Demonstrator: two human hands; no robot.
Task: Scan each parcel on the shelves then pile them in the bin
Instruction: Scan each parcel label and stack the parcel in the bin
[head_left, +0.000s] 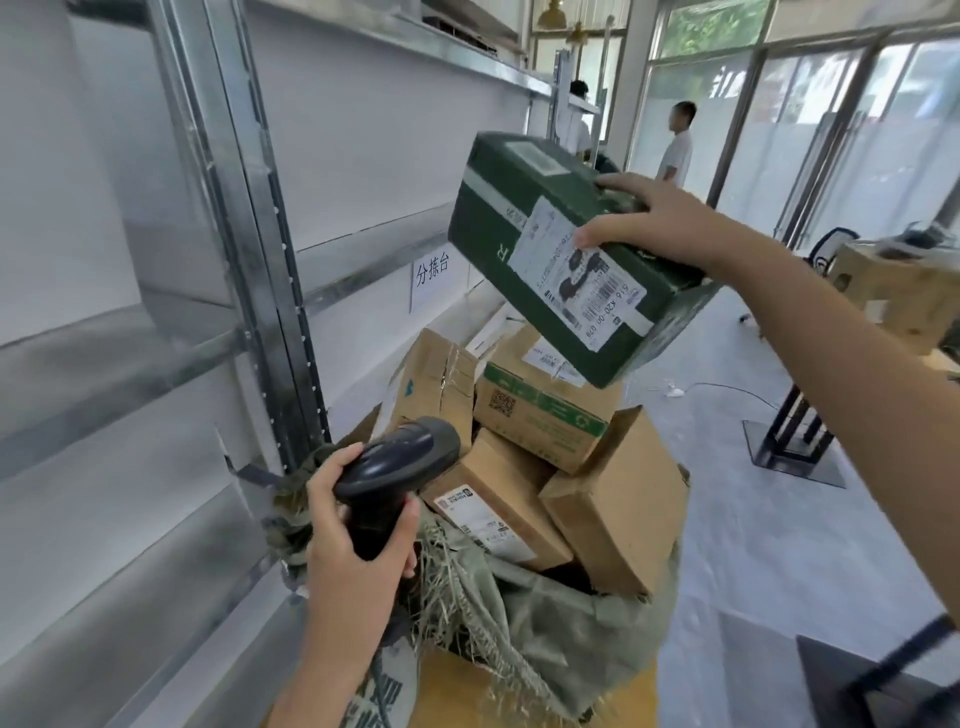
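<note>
The right hand (654, 218) holds a dark green parcel (566, 260) up in the air, above the pile. Its fingers are curled over the top edge and the thumb presses on the white shipping label (576, 270), so it grips the box firmly. The parcel is tilted, with the label side turned toward the person. The left hand (358, 540) is closed around the handle of a black barcode scanner (395, 462), low and near the left edge of the sack; the scanner head points up and to the right, roughly toward the parcel.

I judge that the step in hand is the scanning of this green parcel, or the moment just after it (no beam or light shows, so I cannot tell which). The next move calls for lowering the box onto the pile, in a place where it will not slide off.

The bin here is a woven green sack (524, 629) with a frayed rim, standing beside the metal shelving (270, 218). In it lie several brown cardboard boxes (613, 499), leaning on each other, and a carton with green print (540, 410) on top of them. The pile already rises above the rim, so free space is small.
</note>
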